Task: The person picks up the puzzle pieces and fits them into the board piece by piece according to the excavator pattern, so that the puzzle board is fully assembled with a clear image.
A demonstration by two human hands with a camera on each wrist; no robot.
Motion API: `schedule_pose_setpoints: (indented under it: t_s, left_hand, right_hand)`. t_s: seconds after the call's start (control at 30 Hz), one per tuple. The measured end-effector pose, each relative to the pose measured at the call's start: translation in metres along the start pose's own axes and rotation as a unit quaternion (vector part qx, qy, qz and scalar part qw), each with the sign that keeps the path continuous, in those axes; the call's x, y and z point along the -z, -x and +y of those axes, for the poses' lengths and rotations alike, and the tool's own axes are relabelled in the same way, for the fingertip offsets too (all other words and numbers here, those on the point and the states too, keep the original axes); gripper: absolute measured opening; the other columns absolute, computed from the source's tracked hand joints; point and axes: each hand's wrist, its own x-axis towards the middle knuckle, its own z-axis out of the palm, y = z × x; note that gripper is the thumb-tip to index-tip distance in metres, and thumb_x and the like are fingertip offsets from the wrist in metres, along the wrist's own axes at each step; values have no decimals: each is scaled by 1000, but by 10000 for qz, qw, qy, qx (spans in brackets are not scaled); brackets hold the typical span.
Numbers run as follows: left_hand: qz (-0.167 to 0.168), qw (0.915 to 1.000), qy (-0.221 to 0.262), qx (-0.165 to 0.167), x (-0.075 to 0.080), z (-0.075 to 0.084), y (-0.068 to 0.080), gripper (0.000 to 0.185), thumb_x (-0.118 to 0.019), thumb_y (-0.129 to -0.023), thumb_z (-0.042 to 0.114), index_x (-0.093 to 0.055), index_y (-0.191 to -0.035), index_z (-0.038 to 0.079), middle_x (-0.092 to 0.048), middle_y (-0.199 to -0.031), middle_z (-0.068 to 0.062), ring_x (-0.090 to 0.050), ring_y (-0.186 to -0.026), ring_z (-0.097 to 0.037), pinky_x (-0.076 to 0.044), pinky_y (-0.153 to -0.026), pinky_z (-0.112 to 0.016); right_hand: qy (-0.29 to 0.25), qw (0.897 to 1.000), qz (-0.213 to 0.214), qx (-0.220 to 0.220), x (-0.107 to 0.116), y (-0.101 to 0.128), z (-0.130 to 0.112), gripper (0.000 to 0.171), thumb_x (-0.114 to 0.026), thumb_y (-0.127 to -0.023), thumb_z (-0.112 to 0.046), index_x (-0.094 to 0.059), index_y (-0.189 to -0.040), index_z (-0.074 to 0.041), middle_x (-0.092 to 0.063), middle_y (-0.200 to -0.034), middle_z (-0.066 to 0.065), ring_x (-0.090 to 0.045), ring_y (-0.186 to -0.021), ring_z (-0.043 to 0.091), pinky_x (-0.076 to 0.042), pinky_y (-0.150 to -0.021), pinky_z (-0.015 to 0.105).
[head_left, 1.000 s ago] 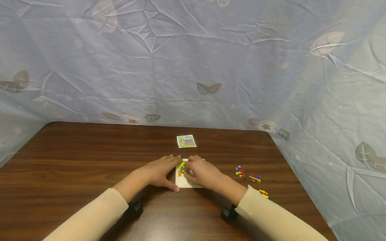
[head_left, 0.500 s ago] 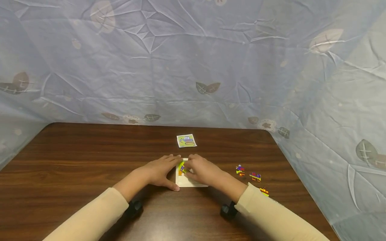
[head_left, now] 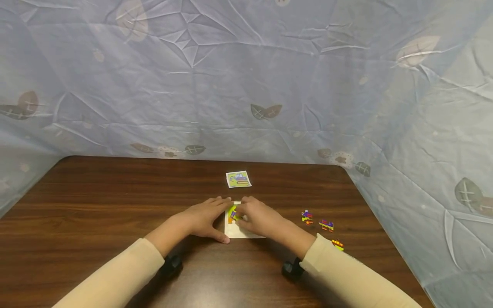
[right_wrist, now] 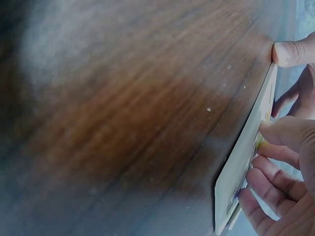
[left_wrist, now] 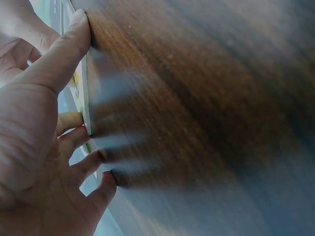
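Note:
A small white puzzle board [head_left: 236,233] lies on the table, with green and orange puzzle pieces [head_left: 232,215] in its upper left part. My left hand [head_left: 206,218] rests along the board's left side, fingers stretched out at the far corner and the thumb at the near corner. Over the board's middle, my right hand [head_left: 259,219] has its fingers bent down. In the right wrist view, the right thumb and forefinger pinch a small yellow-green puzzle piece [right_wrist: 259,139] at the board's surface, mostly covered by the fingers.
Behind the board lies a picture card [head_left: 238,179] showing a digger-like vehicle. To the right are loose puzzle pieces: a purple and red one [head_left: 307,217], a striped one [head_left: 326,226], and a yellow and orange one [head_left: 337,244] beside the right sleeve. A patterned curtain [head_left: 231,85] hangs behind the table.
Both hands stay almost where they were. The fingers of the right hand keep to the same spot over the board, and the loose pieces have not moved.

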Motion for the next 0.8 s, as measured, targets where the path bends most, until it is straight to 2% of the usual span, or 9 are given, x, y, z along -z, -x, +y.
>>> schedule_pose_setpoints:
  t_s: [0.27, 0.53, 0.67, 0.8]
  left_hand:
    - [29, 9999, -54, -146, 1, 1, 1, 104, -82, -86, 55, -30, -166, 14, -27, -175, -12, -20, -162, -43, -26, -126, -69]
    - [-1, 10000, -38, -44, 1, 1, 0, 104, -81, -86, 57, -30, -166, 15, -25, -175, -10, -19, -163, -42, -27, -124, -71]
    - [-60, 10000, -34, 8, 1, 1, -1, 105, -81, -86, 58, -29, -167, 16, -23, -176, -10, -17, -164, -41, -26, -125, -71]
    - [-77, 9999, -59, 33, 1, 2, -1, 105, -81, -86, 58, -29, -167, 15, -23, -176, -10, -18, -163, -42, -26, -125, -70]
  right_hand:
    - [-2, 9998, 181, -14, -3, 1, 0, 10, -78, -93, -16, -78, -99, -9, -66, -96, 3, -59, -89, 16, -54, -78, 30]
    - [-127, 9996, 190, -168, -6, 3, 2, 11, -77, -95, -18, -78, -104, -11, -66, -101, 3, -59, -95, 17, -55, -83, 32]
    - [-41, 9999, -31, -139, -4, 5, 3, 16, -74, -99, -23, -78, -110, -11, -67, -106, 3, -60, -102, 19, -57, -89, 35]
    - [24, 9992, -400, -13, 2, 10, 5, 29, -68, -103, -27, -75, -124, -10, -67, -119, 6, -61, -113, 20, -57, -99, 39]
